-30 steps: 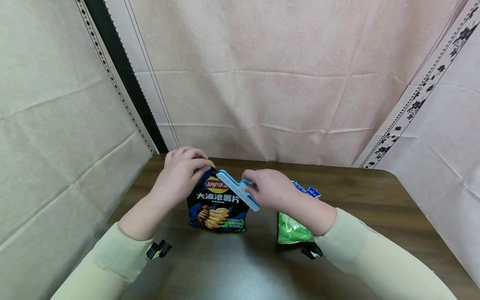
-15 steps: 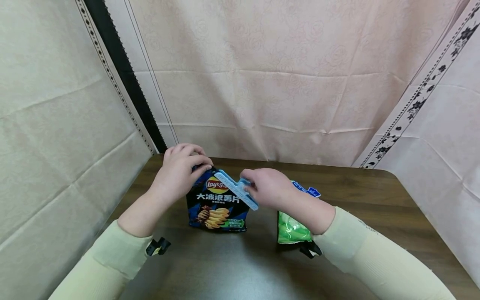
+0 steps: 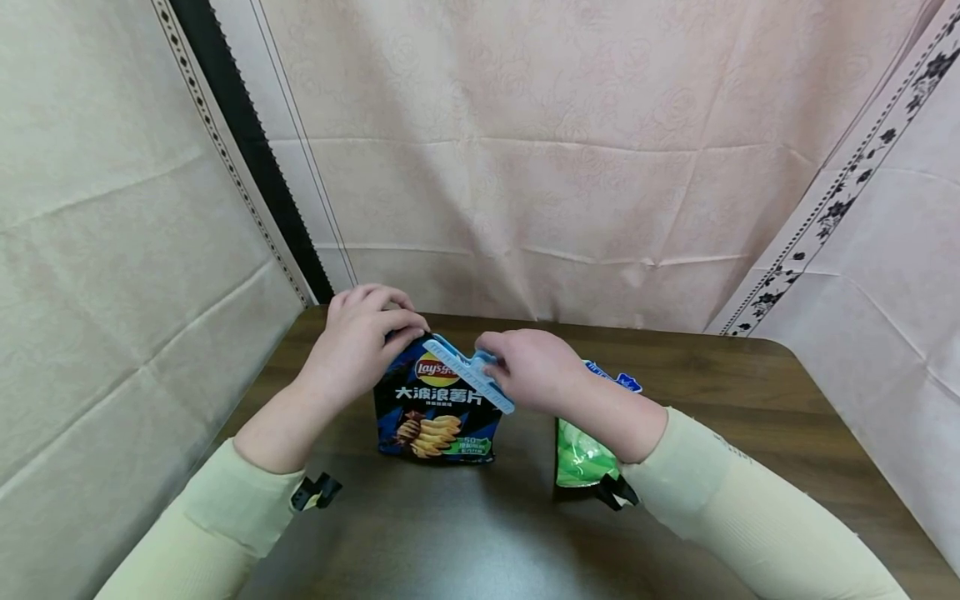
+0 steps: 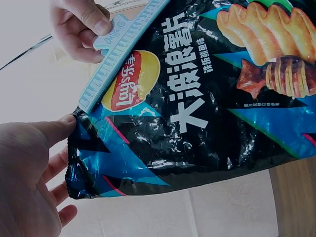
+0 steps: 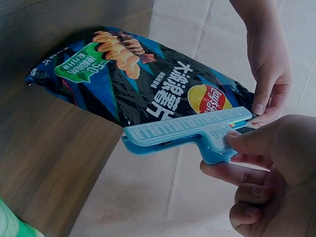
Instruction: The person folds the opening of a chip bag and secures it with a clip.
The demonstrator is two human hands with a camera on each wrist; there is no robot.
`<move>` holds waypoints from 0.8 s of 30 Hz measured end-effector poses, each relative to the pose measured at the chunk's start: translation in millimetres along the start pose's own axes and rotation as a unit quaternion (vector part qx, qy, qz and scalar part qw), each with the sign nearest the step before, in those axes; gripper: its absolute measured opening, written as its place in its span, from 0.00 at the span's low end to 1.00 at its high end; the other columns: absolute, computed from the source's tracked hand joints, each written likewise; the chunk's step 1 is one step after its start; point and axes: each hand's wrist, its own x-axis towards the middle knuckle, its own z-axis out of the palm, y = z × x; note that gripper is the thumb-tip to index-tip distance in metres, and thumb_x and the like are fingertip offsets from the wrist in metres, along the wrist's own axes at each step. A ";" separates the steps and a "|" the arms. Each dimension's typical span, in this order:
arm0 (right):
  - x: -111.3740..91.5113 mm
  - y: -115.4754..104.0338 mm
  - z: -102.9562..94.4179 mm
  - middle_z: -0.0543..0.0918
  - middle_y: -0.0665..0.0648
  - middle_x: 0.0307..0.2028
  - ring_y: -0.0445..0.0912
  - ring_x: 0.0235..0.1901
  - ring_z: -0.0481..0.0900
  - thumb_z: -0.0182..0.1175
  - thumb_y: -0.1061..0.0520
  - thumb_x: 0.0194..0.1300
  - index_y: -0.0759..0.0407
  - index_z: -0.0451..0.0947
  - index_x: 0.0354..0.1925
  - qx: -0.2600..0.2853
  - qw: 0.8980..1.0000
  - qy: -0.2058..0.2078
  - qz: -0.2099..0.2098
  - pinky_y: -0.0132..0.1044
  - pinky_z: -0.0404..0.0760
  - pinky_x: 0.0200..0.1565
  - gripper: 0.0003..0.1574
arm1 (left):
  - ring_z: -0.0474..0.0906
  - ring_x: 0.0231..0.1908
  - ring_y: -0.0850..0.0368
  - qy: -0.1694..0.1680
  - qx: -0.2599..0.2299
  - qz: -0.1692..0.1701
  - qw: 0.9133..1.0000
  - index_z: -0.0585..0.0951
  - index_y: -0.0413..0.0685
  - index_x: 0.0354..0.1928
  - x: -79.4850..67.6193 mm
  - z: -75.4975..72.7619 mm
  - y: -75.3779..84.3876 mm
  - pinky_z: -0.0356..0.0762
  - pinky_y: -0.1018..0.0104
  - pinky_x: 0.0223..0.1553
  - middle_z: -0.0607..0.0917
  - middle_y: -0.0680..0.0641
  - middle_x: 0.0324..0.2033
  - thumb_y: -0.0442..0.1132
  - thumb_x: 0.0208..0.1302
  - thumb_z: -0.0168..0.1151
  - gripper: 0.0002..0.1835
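Note:
A black and blue Lay's potato chip bag (image 3: 431, 421) stands on the table, its front toward me. My left hand (image 3: 367, 329) pinches the bag's top left corner between thumb and fingers, as the left wrist view shows at the crimped edge. A light blue bag clip (image 3: 468, 375) lies slantwise across the bag's upper right corner, partly over the red and yellow logo. My right hand (image 3: 536, 367) pinches the clip's handle with thumb and forefinger. In the right wrist view, the clip's two long bars (image 5: 192, 128) run along the bag's upper edge, parted at the near end.
A green chip bag (image 3: 581, 458) with a blue top lies to the right, partly hidden under my right forearm. The brown wooden table (image 3: 420, 533) ends at a back edge before a pale pink cloth (image 3: 525, 167). White cloths hang at both sides.
The right hand and the clip have shifted slightly up and left, further over the bag's corner. The left hand has risen a little at first, still pinching the bag.

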 end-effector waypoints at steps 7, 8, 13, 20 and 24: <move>0.0 -1.1 0.2 0.86 0.49 0.42 0.43 0.33 0.77 0.60 0.49 0.71 0.47 0.78 0.57 0.004 1.000 -0.001 0.007 0.40 0.80 0.41 0.18 | 0.65 0.62 0.43 0.001 0.002 -0.001 1.000 0.88 0.58 0.43 -0.2 -0.4 0.6 0.53 0.37 0.63 0.79 0.49 0.52 0.45 0.68 0.65 0.07; -0.1 -1.2 0.2 0.86 0.49 0.42 0.43 0.33 0.78 0.60 0.49 0.71 0.47 0.78 0.58 0.005 1.000 -0.001 0.007 0.40 0.80 0.42 0.18 | 0.65 0.61 0.43 0.002 0.002 -0.001 1.000 0.88 0.58 0.43 -0.2 -0.5 0.6 0.53 0.37 0.63 0.79 0.49 0.51 0.45 0.68 0.65 0.07; -1.4 -2.1 -0.7 0.86 0.49 0.43 0.43 0.34 0.78 0.60 0.49 0.71 0.47 0.78 0.57 0.011 1.000 -0.001 0.009 0.41 0.80 0.43 0.18 | 0.65 0.61 0.43 0.004 0.000 0.003 1.000 0.88 0.58 0.43 -0.6 -0.8 0.9 0.53 0.37 0.63 0.80 0.49 0.51 0.44 0.67 0.65 0.06; -3.6 -2.2 -2.7 0.86 0.50 0.42 0.44 0.34 0.78 0.61 0.49 0.70 0.48 0.79 0.56 0.022 1.000 -0.003 0.010 0.41 0.80 0.43 0.17 | 0.65 0.61 0.43 0.004 -0.005 0.008 1.000 0.88 0.57 0.43 -0.8 -1.1 1.9 0.53 0.37 0.63 0.80 0.49 0.51 0.43 0.68 0.65 0.06; -4.7 -2.2 -4.5 0.85 0.49 0.40 0.43 0.33 0.77 0.61 0.50 0.70 0.48 0.79 0.55 0.025 1.000 -0.003 0.007 0.40 0.79 0.41 0.16 | 0.65 0.61 0.43 0.004 -0.003 0.010 1.000 0.88 0.58 0.43 -0.3 -1.7 2.6 0.53 0.37 0.62 0.80 0.49 0.51 0.43 0.68 0.65 0.06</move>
